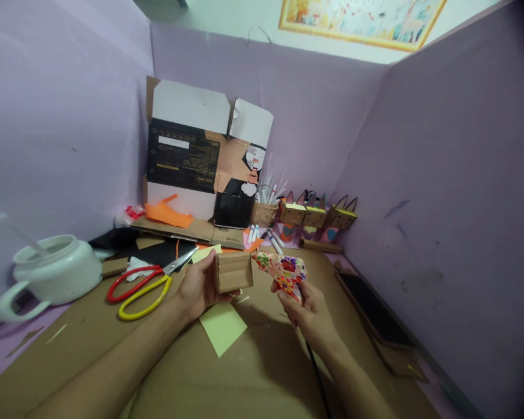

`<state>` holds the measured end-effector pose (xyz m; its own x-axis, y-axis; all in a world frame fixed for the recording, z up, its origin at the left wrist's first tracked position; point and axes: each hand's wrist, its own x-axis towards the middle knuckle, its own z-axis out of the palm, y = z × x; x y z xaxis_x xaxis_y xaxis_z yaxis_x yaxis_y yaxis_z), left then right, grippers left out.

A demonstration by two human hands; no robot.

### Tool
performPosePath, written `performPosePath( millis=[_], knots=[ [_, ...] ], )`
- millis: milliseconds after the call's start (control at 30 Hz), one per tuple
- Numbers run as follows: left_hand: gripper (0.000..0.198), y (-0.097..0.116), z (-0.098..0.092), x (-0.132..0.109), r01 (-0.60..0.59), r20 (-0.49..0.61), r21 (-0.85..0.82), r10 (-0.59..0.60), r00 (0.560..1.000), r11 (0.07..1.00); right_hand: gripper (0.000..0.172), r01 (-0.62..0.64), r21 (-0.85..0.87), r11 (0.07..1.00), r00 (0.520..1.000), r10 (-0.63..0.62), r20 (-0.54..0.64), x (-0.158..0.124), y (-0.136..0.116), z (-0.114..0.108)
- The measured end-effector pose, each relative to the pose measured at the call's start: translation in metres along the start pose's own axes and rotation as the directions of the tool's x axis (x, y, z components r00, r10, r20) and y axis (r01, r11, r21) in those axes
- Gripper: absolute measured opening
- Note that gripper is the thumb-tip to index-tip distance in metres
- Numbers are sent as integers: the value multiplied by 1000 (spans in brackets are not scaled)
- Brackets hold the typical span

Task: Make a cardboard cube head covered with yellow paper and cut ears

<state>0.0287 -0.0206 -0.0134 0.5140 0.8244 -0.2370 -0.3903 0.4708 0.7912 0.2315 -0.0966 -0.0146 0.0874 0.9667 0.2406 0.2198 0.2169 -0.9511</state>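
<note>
My left hand [198,288] grips a small open cardboard box [234,272], its hollow side turned toward me. In my right hand [303,305] is a hot glue gun [283,269] wrapped in floral-patterned covering, with a black cord [318,378] running down from it. Its nozzle points left and meets or nearly meets the box's right edge; whether they touch I cannot tell. Below the box, a square of pale yellow paper [223,329] lies on the cardboard-covered table [201,378]. Left of my left hand rest scissors [157,279] with one red and one yellow handle.
A white pot [61,270] stands at the left. Behind are an unfolded printed carton [183,157], orange paper [169,214], a basket of markers [265,212] and several cardboard animal figures [315,216]. A dark phone-like slab [378,308] lies right. Purple partitions [454,174] enclose the table.
</note>
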Motion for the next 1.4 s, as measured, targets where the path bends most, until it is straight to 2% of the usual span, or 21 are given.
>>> performPosePath(
  millis=[167,1267,1400],
  knots=[
    [49,1,2,-1,12,6,11,-12,1000,1000,25,23,-49,999,1000,-23,1,0,2,-1],
    [45,11,1,-3,-87,-71,-2,87,994,996,24,-24,-59,998,1000,24,-7,-2,-5,5],
    [48,12,-1,-3,-91,-46,-13,90,995,996,22,-13,-64,998,1000,13,-5,-2,-6,5]
  ],
)
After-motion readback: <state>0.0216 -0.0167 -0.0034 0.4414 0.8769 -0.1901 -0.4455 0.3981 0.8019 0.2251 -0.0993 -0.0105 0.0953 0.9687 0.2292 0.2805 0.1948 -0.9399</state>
